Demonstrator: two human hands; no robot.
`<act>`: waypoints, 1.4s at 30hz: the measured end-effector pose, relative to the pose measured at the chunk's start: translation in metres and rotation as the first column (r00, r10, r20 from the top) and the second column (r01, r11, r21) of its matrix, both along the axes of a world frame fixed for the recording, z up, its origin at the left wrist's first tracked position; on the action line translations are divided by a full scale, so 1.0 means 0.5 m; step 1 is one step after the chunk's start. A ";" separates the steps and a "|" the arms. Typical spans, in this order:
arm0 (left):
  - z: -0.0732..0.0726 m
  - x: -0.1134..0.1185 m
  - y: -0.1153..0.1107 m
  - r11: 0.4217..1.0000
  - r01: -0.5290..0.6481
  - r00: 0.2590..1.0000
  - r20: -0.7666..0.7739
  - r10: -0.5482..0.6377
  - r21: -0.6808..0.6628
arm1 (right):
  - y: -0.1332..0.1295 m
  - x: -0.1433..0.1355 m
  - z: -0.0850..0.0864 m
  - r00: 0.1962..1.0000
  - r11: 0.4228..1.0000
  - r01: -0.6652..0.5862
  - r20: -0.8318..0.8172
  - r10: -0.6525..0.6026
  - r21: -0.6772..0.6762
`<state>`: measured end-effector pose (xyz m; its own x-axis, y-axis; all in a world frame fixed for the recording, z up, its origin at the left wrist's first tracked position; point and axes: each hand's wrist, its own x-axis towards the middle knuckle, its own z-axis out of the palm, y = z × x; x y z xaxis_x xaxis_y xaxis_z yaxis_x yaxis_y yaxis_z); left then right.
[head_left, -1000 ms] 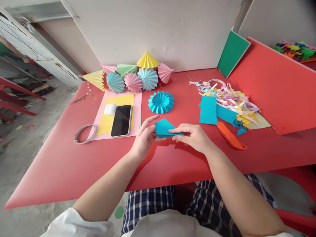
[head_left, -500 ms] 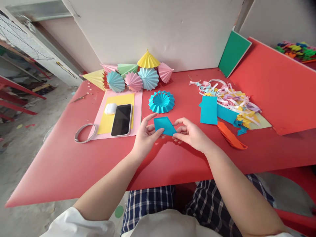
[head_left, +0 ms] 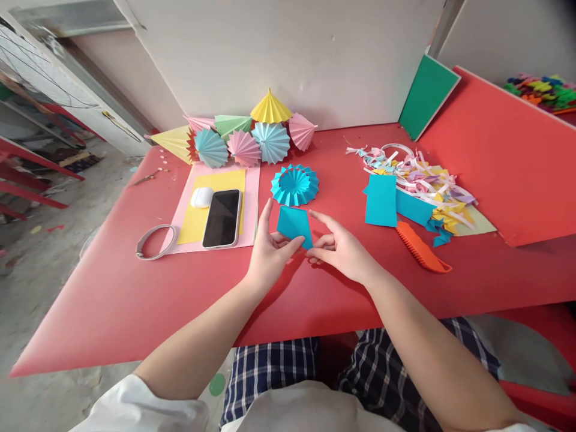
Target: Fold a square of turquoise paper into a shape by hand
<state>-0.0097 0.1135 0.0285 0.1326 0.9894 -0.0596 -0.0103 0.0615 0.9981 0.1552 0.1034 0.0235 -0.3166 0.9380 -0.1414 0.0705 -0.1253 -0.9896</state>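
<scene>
Left hand [head_left: 269,251] pinching folded blue paper [head_left: 293,222] at frame centre, right hand [head_left: 342,249] at its lower-right corner, can't tell if that grip pinches, pleated blue ring [head_left: 294,185] just above on the table [head_left: 180,312]

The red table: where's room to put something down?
The table looks bare between its near edge and the round band, and between the pleated blue ring and blue rectangle. Paper cones crowd the back left; paper scraps crowd the right.

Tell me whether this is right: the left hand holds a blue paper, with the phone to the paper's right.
The side is wrong: the head view shows the phone to the left of the blue paper, which the left hand holds.
</scene>
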 end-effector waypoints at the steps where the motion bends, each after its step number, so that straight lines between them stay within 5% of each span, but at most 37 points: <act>1: 0.001 0.000 0.000 1.000 -0.012 1.000 0.003 0.012 -0.003 | 0.000 0.000 0.000 1.000 1.000 -0.006 0.003 0.006 0.005; 14: 0.002 -0.009 0.007 0.997 -0.078 0.997 0.000 0.078 0.024 | 0.000 0.007 -0.001 0.989 0.995 -0.099 0.115 0.096 0.015; 24: -0.003 0.005 -0.011 0.972 0.231 0.973 -0.031 -0.230 0.038 | 0.014 0.008 0.005 0.992 0.988 0.122 -0.038 -0.119 0.096; 35: 0.001 -0.009 0.002 0.997 0.040 0.993 -0.111 -0.047 -0.067 | 0.015 0.022 0.022 0.989 0.988 0.145 -0.009 -0.145 0.050; 42: -0.001 -0.009 -0.001 0.996 0.059 0.949 -0.314 -0.035 0.066 | 0.024 0.034 0.010 0.957 0.949 0.240 0.113 -0.266 0.207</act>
<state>-0.0144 0.1131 0.0281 0.1657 0.9856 -0.0327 0.3032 -0.0194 0.9527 0.1723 0.1154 0.0287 -0.0553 0.9982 0.0210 0.1980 0.0315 -0.9797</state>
